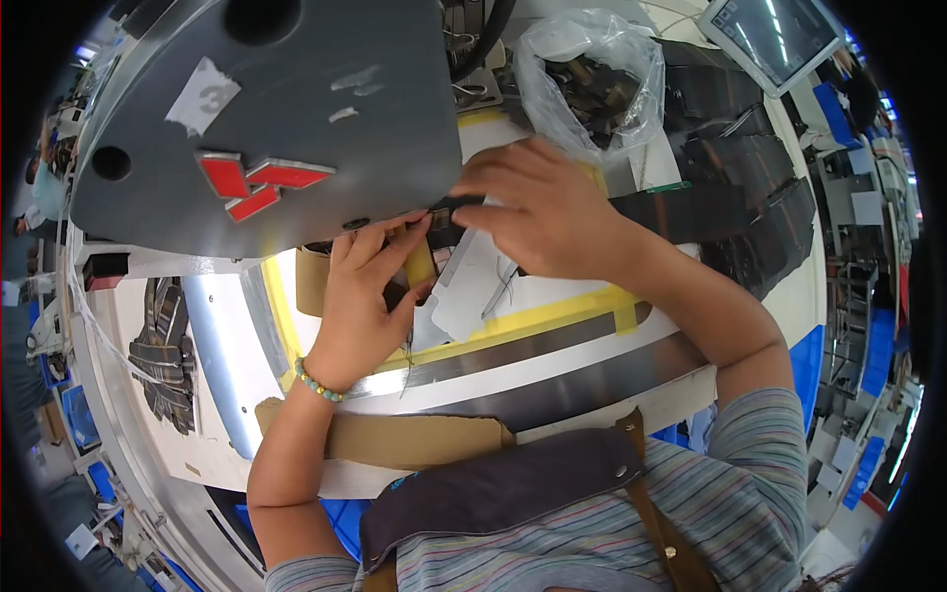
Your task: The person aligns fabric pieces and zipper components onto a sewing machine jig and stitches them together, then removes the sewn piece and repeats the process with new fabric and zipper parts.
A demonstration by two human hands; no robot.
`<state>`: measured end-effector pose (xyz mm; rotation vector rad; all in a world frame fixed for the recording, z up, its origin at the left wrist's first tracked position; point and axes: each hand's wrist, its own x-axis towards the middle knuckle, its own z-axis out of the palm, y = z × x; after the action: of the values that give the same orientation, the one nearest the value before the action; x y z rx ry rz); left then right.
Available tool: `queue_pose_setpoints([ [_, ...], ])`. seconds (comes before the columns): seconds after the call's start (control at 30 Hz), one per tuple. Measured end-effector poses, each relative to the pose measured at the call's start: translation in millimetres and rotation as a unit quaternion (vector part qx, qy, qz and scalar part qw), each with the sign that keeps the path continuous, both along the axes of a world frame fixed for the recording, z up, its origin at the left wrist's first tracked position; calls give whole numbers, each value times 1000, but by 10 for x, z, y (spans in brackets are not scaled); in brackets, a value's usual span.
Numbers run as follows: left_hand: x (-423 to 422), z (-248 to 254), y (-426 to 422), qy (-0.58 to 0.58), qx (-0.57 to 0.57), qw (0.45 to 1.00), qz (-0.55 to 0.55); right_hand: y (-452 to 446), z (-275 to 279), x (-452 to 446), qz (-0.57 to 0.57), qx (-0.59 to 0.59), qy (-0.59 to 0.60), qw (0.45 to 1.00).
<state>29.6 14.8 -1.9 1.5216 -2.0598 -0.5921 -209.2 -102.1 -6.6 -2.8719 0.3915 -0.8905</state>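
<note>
A grey sewing machine head (326, 128) with a red emblem hangs over the work. Below its edge lies a narrow dark fabric strip (446, 229), partly hidden by the machine and my fingers. My left hand (370, 286), wearing a beaded bracelet, presses its fingertips on the strip's left part, thumb set apart lower down. From the right, my right hand (543, 212) pinches the strip's other end between thumb and fingers. Under the hands, a pale sheet piece (464, 296) and loose dark threads lie on the taped work surface.
A clear plastic bag (641, 109) of dark pieces stands behind my right hand. Dark fabric pieces (760, 187) are stacked at right, below a tilted screen (774, 39). Bundled dark strips (163, 360) lie at left. A cardboard piece (414, 440) lines the front edge.
</note>
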Motion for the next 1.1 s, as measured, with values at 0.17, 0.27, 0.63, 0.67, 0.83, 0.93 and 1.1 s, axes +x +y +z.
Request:
queue_pose_setpoints([
  [0.17, 2, -22, -8, 3, 5, 1000, 3, 45, -197, 56, 61, 29, 30, 997],
  [0.27, -2, 1, 2, 1, 15, 1000, 5, 62, -149, 60, 60, 39, 38, 997],
  [0.63, -72, -45, 24, -53, -70, 996, -1, 91, -219, 55, 43, -1, 37, 998],
  [0.67, -60, -53, 23, -50, -69, 996, -1, 90, -217, 57, 41, -3, 37, 998],
  [0.83, 34, -69, 20, -25, -93, 995, 3, 125, -178, 58, 22, -36, 46, 998],
  [0.93, -3, -51, 41, -37, -91, 995, 10, 129, -164, 60, 12, -26, 55, 998],
  [1.1, -54, -40, 48, -82, -100, 992, 3, 111, -154, 65, 22, -25, 58, 998],
])
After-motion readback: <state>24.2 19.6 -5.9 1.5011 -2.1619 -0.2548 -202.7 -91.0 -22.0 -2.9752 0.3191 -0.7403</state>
